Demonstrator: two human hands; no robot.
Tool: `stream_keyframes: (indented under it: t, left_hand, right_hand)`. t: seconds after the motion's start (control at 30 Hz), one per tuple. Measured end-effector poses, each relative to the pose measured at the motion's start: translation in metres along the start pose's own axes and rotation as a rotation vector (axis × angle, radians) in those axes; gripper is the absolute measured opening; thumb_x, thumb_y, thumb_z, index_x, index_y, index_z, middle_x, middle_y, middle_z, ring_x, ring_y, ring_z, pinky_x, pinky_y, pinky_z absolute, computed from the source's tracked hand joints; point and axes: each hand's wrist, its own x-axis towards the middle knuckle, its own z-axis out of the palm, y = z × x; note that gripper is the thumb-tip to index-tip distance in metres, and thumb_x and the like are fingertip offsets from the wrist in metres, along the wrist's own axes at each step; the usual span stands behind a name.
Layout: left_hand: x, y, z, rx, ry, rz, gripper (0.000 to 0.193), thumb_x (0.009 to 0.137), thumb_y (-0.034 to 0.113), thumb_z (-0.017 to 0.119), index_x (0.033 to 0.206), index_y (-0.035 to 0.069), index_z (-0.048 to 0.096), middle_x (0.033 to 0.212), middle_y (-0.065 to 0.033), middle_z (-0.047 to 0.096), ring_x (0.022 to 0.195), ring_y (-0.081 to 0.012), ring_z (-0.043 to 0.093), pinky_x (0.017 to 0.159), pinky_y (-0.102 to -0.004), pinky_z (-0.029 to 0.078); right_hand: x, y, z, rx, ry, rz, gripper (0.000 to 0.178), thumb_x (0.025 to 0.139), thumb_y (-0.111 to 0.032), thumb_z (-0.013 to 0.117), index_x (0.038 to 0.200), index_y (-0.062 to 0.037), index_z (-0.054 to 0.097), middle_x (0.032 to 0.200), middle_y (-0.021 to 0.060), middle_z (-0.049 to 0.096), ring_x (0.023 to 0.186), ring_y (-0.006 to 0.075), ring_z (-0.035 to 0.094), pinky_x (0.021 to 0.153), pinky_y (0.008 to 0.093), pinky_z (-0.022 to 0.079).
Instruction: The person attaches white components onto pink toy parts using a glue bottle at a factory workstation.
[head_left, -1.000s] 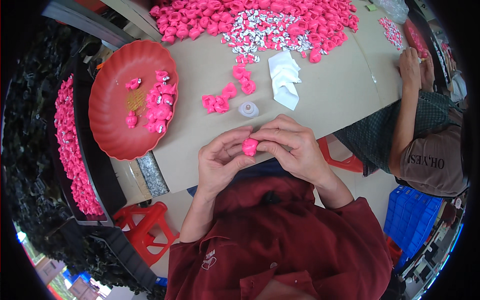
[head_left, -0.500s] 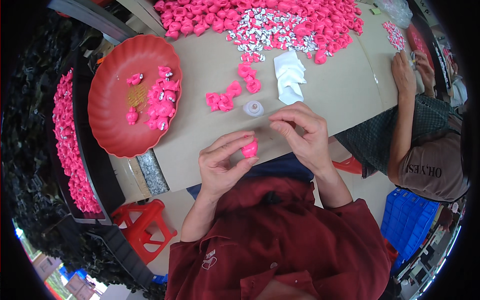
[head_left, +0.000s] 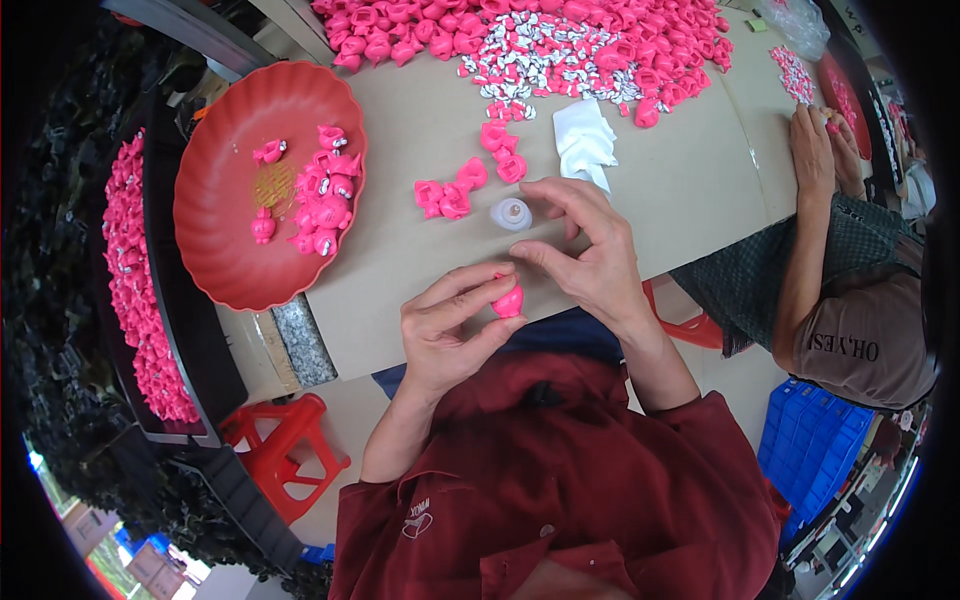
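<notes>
Between the thumb and fingers of my left hand (head_left: 438,328), a small rounded pink plastic figure piece (head_left: 510,301) is pinched above the table's near edge. My right hand (head_left: 598,252) is empty, its thumb and forefinger spread apart just beside a small translucent bottle with a pointed tip (head_left: 512,214), not visibly gripping it. Beyond the bottle lie several loose hollow pink pieces (head_left: 455,200). A folded white cloth (head_left: 584,138) rests to the right of them, past my right fingertips.
A scalloped red bowl (head_left: 225,180) with assembled pink figures stands at left, by a dark crate (head_left: 190,300) of pink pieces. Heaped pink shells (head_left: 400,35) and small white-and-pink parts (head_left: 545,60) cover the table's far side. A co-worker's hands (head_left: 815,150) work at right.
My right hand has shifted toward the bottle, and its thumb and forefinger have spread apart. The pink piece stays in my left hand, tilted slightly differently.
</notes>
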Motion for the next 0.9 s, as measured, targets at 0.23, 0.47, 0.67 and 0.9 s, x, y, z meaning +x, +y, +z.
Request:
stream_keyframes:
  t: [0.23,0.47,0.67,0.9]
  left_hand:
    - [0.003,0.002,0.004,0.026,0.052,0.026,0.038,0.062,-0.002,0.075,0.099,0.003,0.067,0.103,-0.0140,0.063,0.090,-0.0205,0.063,0.076,-0.0282,0.052]
    - [0.000,0.000,0.001,0.013,0.014,0.015,0.039,0.063,-0.009,0.071,0.101,-0.002,0.064,0.106,-0.0196,0.059,0.095,-0.0251,0.061,0.081,-0.0317,0.050]
    - [0.001,-0.004,-0.009,-0.463,0.038,-0.146,0.040,0.067,-0.006,0.071,0.106,0.000,0.063,0.111,-0.0183,0.057,0.097,-0.0277,0.061,0.084,-0.0355,0.049]
    - [-0.003,-0.009,-0.012,-0.787,-0.017,-0.138,0.037,0.072,-0.003,0.067,0.109,-0.002,0.060,0.113,-0.0218,0.055,0.098,-0.0347,0.059,0.085,-0.0413,0.048]
  right_hand:
    - [0.003,0.004,0.013,-0.052,0.055,-0.120,0.049,0.064,-0.011,0.076,0.110,-0.0057,0.059,0.101,0.0081,0.059,0.083,0.0182,0.057,0.072,0.0293,0.047]
    - [0.003,0.006,0.017,-0.111,0.051,-0.126,0.046,0.065,-0.010,0.075,0.108,-0.0050,0.059,0.100,0.0093,0.059,0.082,0.0193,0.058,0.071,0.0298,0.047]
    - [0.003,0.005,0.020,-0.080,0.073,-0.123,0.041,0.066,-0.012,0.073,0.105,-0.0055,0.060,0.097,0.0098,0.060,0.087,0.0264,0.057,0.073,0.0345,0.047]
    - [0.002,0.006,0.017,-0.127,0.078,-0.177,0.040,0.067,-0.008,0.073,0.106,-0.0051,0.061,0.098,0.0096,0.060,0.082,0.0210,0.058,0.070,0.0298,0.048]
